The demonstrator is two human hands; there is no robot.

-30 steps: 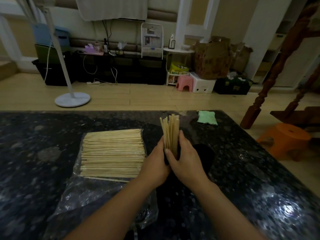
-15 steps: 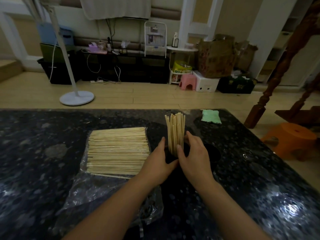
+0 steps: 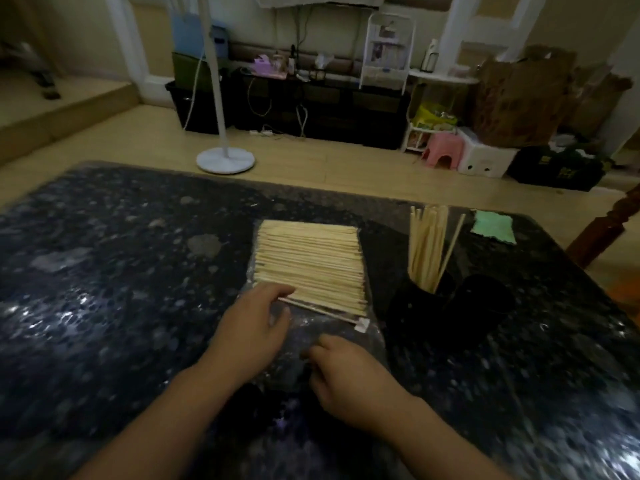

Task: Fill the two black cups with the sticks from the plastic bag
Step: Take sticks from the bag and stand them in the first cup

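Your left hand [image 3: 254,325] rests loose-fingered on the sticks [image 3: 311,268], your right hand [image 3: 349,372] pinching the plastic bag [image 3: 332,336] to steady it.

A pale wooden plank floor [image 3: 311,157] runs behind the dark speckled stone table [image 3: 104,271]; a white round-based floor stand [image 3: 225,160], a small pink plastic stool [image 3: 442,150] and a low black cabinet [image 3: 329,109] line the cream wall [image 3: 575,19]
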